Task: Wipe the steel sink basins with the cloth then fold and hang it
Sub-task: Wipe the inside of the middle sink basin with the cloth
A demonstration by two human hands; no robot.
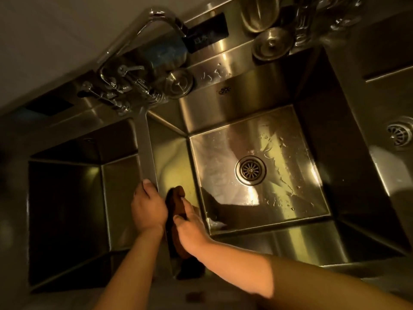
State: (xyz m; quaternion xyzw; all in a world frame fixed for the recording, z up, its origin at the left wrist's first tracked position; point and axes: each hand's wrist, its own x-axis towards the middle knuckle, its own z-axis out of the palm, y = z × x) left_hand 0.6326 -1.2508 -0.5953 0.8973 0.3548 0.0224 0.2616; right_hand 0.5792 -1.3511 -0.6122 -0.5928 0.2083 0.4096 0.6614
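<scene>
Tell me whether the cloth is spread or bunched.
Bunched: the brown cloth sits as a narrow wad against the divider, under the right hand.
</scene>
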